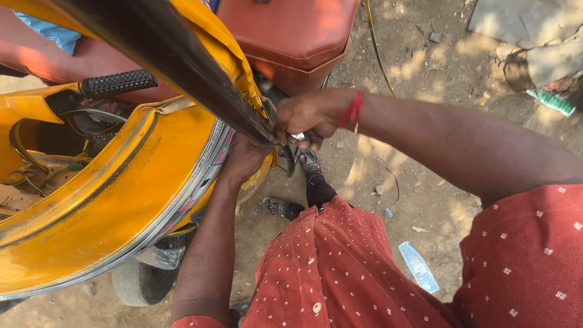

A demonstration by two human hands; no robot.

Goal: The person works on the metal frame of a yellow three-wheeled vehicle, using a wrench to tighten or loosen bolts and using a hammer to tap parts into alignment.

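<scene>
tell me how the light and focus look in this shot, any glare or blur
Head view: hard sun, with dappled shade on the dirt ground; bright glare on the yellow body panel; the dark bar near the lens is soft and blurred; the right hand is sunlit and sharp, and the left hand sits in shadow.

Two hands are in view: one left hand (243, 159) and one right hand (313, 115). One yellow vehicle body (103, 194), one red seat (291, 36) and one wheel (141, 280) are present. The ground carries two wrappers: one blue (419, 267), one green (551, 101).
</scene>
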